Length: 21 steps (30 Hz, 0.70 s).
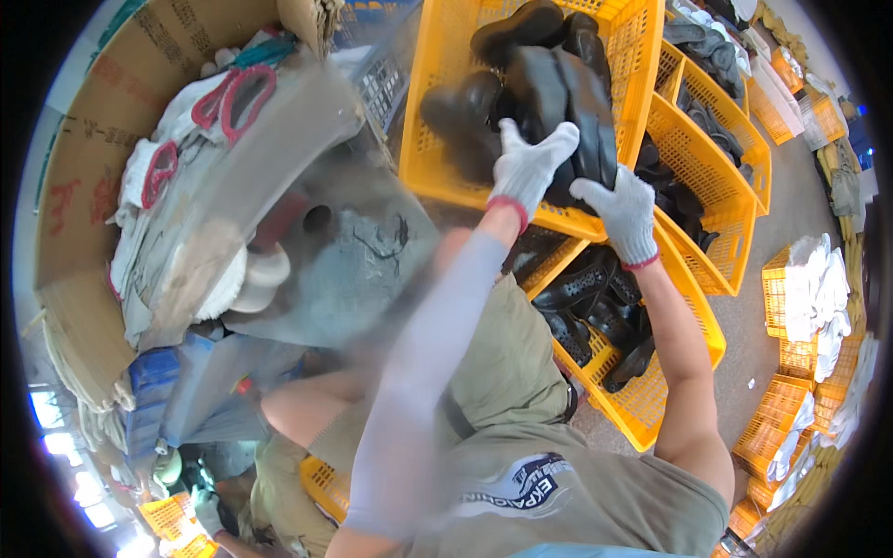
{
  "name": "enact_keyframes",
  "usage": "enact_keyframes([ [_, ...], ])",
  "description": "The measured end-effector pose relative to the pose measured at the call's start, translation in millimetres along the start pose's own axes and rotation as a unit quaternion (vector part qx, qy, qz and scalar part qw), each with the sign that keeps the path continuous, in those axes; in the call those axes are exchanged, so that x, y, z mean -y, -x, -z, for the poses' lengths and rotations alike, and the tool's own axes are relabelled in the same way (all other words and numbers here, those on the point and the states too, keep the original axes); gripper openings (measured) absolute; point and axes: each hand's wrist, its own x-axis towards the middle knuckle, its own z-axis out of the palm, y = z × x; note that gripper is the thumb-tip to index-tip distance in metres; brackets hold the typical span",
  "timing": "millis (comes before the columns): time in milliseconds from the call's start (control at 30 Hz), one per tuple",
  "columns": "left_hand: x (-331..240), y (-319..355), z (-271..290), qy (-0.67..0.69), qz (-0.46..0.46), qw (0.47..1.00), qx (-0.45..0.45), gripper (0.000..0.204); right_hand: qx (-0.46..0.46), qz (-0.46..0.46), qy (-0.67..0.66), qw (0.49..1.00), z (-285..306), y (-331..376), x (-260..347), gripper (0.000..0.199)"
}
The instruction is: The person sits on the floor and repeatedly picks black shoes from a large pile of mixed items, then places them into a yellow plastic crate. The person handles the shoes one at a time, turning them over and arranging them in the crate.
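Observation:
Both my hands wear white knit gloves with red cuffs. They hold a cluster of glossy black shoes (563,88) over a yellow crate (642,70). My left hand (535,167) grips their near left side, its thumb stretched across them and its other fingertips partly hidden. Closed on their near right end is my right hand (623,212), with its fingers mostly out of sight behind the shoes. More black shoes (460,112) lie in the same crate, blurred at the left. Below my hands, a second yellow crate (642,418) holds several black shoes with perforated uppers (581,284).
More yellow crates (716,228) of black shoes stand at the right. A grey machine-like surface (363,265) and a large cardboard box (84,186) with white gloves (191,107) are at left. Crates with white cloth (805,288) line the far right. Another person's gloved hand (206,510) shows lower left.

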Motion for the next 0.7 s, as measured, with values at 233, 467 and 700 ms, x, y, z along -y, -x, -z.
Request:
enact_keyframes([
  [233,24,-15,42,0.095,0.055,0.983,0.145,0.104,0.023,-0.132,-0.4,0.907,45,-44,-77,0.045],
  [467,-10,-10,5,-0.428,-0.519,0.737,0.068,0.122,0.246,-0.093,-0.519,0.813,109,-81,-19,0.048],
  [700,-32,34,16,0.159,-0.06,0.981,0.09,0.068,0.269,0.074,-0.363,0.889,8,-7,11,0.101],
])
